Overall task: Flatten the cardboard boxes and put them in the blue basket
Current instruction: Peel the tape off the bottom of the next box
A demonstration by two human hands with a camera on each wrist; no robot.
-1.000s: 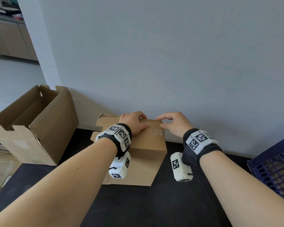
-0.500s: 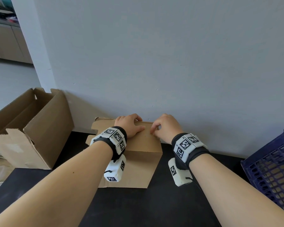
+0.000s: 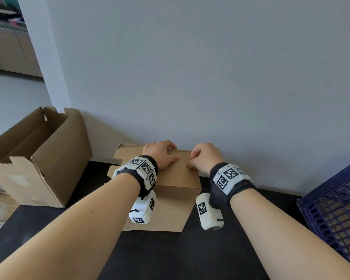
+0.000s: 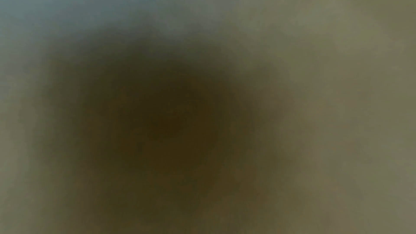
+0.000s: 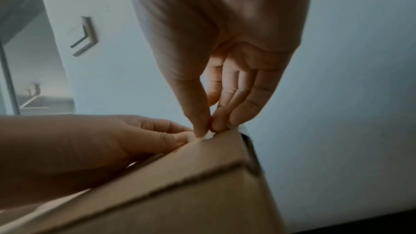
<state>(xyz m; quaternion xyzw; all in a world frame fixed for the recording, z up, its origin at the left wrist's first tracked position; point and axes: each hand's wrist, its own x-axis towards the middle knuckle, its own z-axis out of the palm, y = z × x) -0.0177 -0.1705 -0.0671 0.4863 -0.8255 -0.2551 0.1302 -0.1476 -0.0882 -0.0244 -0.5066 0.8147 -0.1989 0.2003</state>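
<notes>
A small closed cardboard box [image 3: 171,196] stands on the black table against the wall. My left hand [image 3: 166,151] lies on its top with the fingers bent over the far edge, and holds it down. My right hand [image 3: 191,164] sits at the top's far right, where thumb and fingers [image 5: 208,131] pinch a bit of whitish tape [image 5: 209,135] on the box [image 5: 180,184]. The left hand [image 5: 135,136] lies just beside that pinch. The blue basket [image 3: 335,207] stands at the right edge. The left wrist view is dark and blurred.
A larger open cardboard box [image 3: 38,158] stands at the table's left end. A grey wall [image 3: 210,77] runs close behind the small box. Bare black table [image 3: 170,255] lies between me and the box.
My right hand has slid left along the box top towards my left hand, and its fingers have closed into a pinch. My left hand has stayed on the box.
</notes>
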